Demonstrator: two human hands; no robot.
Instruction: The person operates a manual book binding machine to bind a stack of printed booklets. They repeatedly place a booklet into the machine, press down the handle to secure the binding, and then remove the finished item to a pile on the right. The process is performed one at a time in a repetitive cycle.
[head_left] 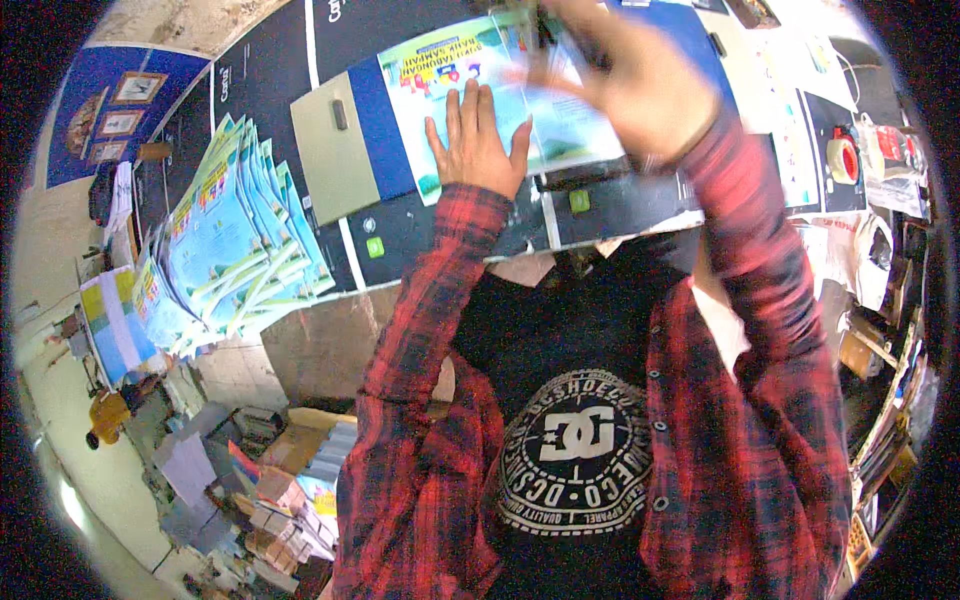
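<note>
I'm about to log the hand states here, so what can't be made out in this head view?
- Right hand: motion-blurred, so its grip is unclear.
- Sheet under the left hand: its middle is covered by both hands, its top edge cut by the frame.
- Fanned stack of sheets: count too small to tell.

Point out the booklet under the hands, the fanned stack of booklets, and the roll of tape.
Booklet (440,75): head view, on its open left page above the fingers.
Stack (225,235): head view, on the top cover of the fan.
Tape (845,158): head view, on the roll's red side.
</note>
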